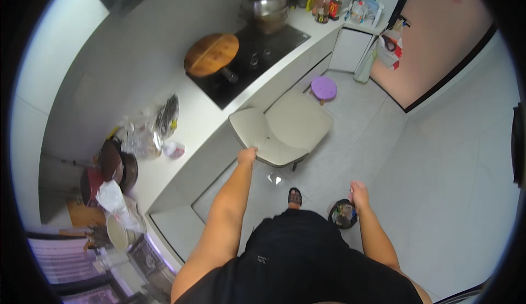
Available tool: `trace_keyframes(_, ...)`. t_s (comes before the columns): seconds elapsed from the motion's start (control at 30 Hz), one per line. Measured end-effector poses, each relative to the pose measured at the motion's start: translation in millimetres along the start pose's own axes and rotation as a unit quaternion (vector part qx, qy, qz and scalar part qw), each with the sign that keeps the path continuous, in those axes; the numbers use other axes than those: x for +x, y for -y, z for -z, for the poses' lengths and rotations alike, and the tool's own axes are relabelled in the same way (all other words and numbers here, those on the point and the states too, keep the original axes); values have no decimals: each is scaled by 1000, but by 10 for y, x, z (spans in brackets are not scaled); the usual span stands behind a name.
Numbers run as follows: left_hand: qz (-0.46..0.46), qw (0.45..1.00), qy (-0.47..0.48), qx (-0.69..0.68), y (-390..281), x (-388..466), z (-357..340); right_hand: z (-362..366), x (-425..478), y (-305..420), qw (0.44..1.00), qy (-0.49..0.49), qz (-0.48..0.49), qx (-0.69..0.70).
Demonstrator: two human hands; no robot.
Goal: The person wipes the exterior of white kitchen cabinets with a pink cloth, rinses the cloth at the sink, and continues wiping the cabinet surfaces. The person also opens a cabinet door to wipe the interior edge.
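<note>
My left hand (247, 156) grips the top edge of the backrest of a cream upholstered chair (301, 119). The chair stands on the grey tiled floor, beside the cabinet fronts. On the other side of my body, my right hand (360, 196) hangs in front of me with its fingers curled. A small pale or pinkish patch shows at its fingertips, too blurred to tell whether it is a held thing. Just below and left of that hand, in the picture, a round waste bin (343, 214) with a dark liner holds mixed rubbish.
A purple-topped stool (324, 88) stands beyond the chair. On the counter (197, 127) are a wooden-lidded pan (211, 55), a steel pot (265, 8), bottles (328, 8), plastic bags (141, 139) and cookware (111, 162). A bag (390, 49) hangs from the door handle.
</note>
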State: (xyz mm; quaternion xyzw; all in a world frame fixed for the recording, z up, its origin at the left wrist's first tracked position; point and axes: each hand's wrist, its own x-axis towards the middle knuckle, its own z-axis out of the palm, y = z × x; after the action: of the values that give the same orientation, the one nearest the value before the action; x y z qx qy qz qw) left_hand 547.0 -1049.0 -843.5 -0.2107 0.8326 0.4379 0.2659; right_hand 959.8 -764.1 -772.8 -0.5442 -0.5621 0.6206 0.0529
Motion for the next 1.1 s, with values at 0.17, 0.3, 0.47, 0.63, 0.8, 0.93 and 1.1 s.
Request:
trace_keyframes(0.17,-28,999,-31,-22,808,-401,887,-114,-90,236,1000,18,-4,-5)
trace_keyframes(0.3,3,995,-87,-42,1897,-666,2067,-410,-156,276,997,69,-11,-37)
trace_keyframes(0.47,122,969,-208,60,3251,-1068,3370,-885,-248,214,986,130,7,-99)
trace_keyframes(0.63,220,927,-243,184,3889,-1659,4147,-1375,-583,303,973,172,34,-149)
trace_keyframes(0.8,270,910,-279,147,3946,-2038,4281,-1667,-799,309,951,229,49,-200)
trace_keyframes(0.93,250,910,-303,132,3893,-2082,4238,-1844,-1054,358,950,256,50,-173)
trace_keyframes(1.1,200,927,-288,136,4097,-2094,4246,-2025,-1388,592,951,281,38,-121)
